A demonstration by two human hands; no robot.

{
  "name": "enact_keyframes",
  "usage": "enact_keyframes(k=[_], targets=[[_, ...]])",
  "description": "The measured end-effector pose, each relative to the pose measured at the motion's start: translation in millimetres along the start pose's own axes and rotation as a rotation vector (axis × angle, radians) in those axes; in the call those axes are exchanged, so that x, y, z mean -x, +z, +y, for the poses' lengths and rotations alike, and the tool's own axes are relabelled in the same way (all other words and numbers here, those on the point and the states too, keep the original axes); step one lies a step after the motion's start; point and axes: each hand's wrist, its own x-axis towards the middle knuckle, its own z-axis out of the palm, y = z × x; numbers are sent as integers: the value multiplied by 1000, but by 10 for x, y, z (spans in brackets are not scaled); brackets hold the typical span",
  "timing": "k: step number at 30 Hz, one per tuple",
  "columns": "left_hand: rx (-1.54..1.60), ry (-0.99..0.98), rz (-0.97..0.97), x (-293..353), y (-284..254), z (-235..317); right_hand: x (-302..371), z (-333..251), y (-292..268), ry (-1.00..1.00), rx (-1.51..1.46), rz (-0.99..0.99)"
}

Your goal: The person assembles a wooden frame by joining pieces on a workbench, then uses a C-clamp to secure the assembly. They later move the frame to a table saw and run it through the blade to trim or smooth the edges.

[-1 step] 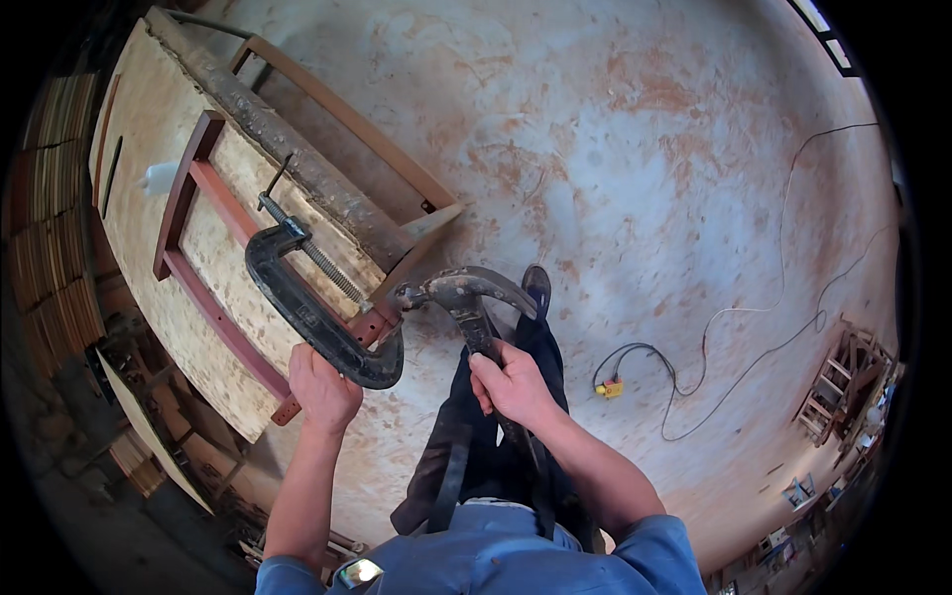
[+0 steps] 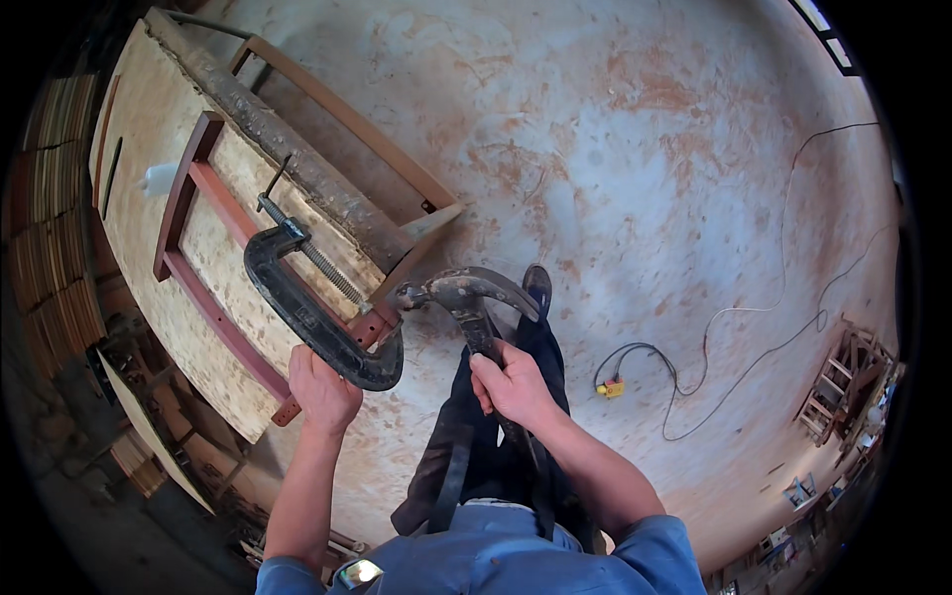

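R hand [image 2: 512, 385] — grip clamped on dark metal claw hammer [image 2: 464, 287], head nr black metal C-clamp [image 2: 297, 310]. L hand [image 2: 325, 389] at clamp's lower edge — can't tell if grip's closed. Clamp's at red-brown wooden frame [image 2: 220, 318] on pale wooden desk [image 2: 164, 94].

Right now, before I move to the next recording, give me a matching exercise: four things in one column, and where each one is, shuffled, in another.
Things:
1. Hammer
2. Black C-clamp
3. White container
4. Yellow box

Places:
A. On the worktop, to the left of the wooden frame
B. On the floor, beside a dark cord
C. In the right hand
D. Over part of the reddish wooden frame, threaded screw in view

Right pairs: 1-C; 2-D; 3-A; 4-B
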Motion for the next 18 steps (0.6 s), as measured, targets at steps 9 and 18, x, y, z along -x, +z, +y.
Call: enact_keyframes(k=[9,18], targets=[[-33,32,-108,44,-25,-61,-48,72,-1,-60,114,17],[-31,85,-31,17,26,-73,-21,130,4,-137,224,65]])
